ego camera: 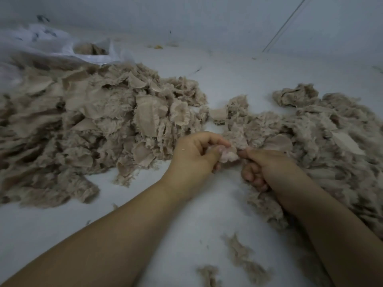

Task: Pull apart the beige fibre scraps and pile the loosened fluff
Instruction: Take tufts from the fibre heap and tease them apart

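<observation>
A large heap of beige fibre scraps (87,123) covers the left of the white surface. A looser pile of pulled fluff (323,137) spreads along the right side. Between them, near the middle, my left hand (192,156) and my right hand (267,166) both pinch one small pale scrap (229,155), thumbs and fingers curled on its two ends. The hands sit close together, just in front of the fluff pile's near edge.
A white plastic bag (62,48) with more beige fibre inside lies at the back left. Loose tufts (242,257) lie on the white surface (165,224) near the front. A pale wall rises behind, with a thin line running diagonally at the upper right.
</observation>
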